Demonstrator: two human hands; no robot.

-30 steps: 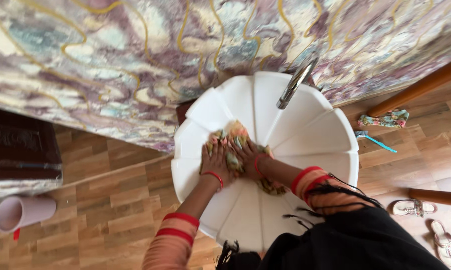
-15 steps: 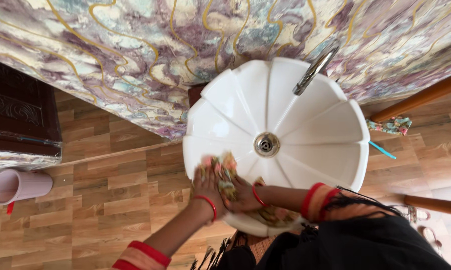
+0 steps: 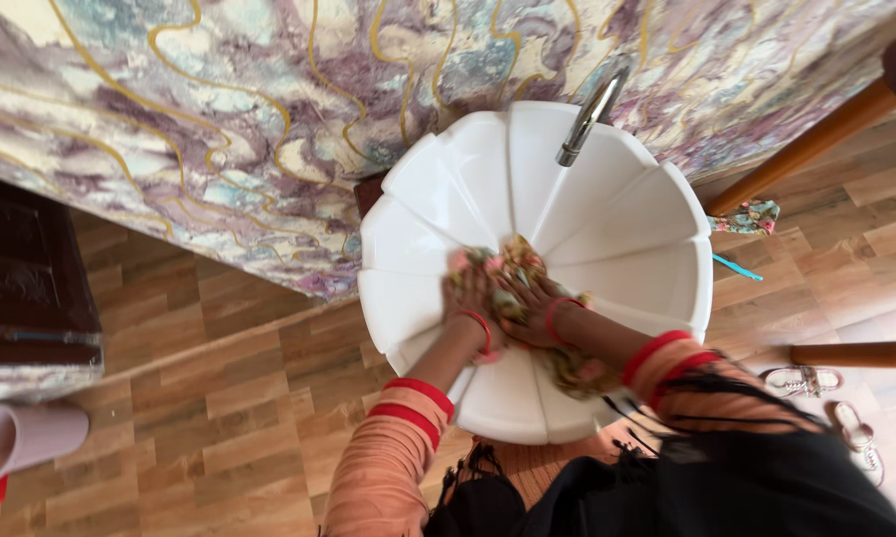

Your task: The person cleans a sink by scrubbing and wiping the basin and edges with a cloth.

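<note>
A white basin (image 3: 438, 199) with a scalloped, petal-like rim stands against a wall (image 3: 219, 129) covered in marbled purple, teal and cream swirls with thin gold veins. A chrome tap (image 3: 589, 114) reaches out from the wall over the back of the bowl.

Both hands meet in the middle of the basin. The left hand (image 3: 476, 293) and the right hand (image 3: 529, 298) press side by side on a patterned cloth (image 3: 519, 261), fingers curled down and closed over it. The cloth is yellow, green and pink; part of it bunches under the fingers near the centre of the bowl, and another part trails back toward the near rim under the right wrist. Each wrist carries a thin red band, and the sleeves are orange with red cuffs. A dark garment fills the bottom right of the view.

The floor (image 3: 219, 398) is of wood-look planks in warm brown, laid in short staggered lengths. At the far left stands a dark wooden cabinet (image 3: 30, 278), and below it a pale pink tube (image 3: 20, 438) lies on its side. To the right of the basin a wooden furniture leg (image 3: 806, 149) slants across the floor, with a small floral cloth (image 3: 751, 217) and a thin blue stick (image 3: 736, 267) near it. Another wooden bar (image 3: 855, 353) lies lower down, and a pair of pale sandals (image 3: 830, 398) rests on the planks just beside it.
</note>
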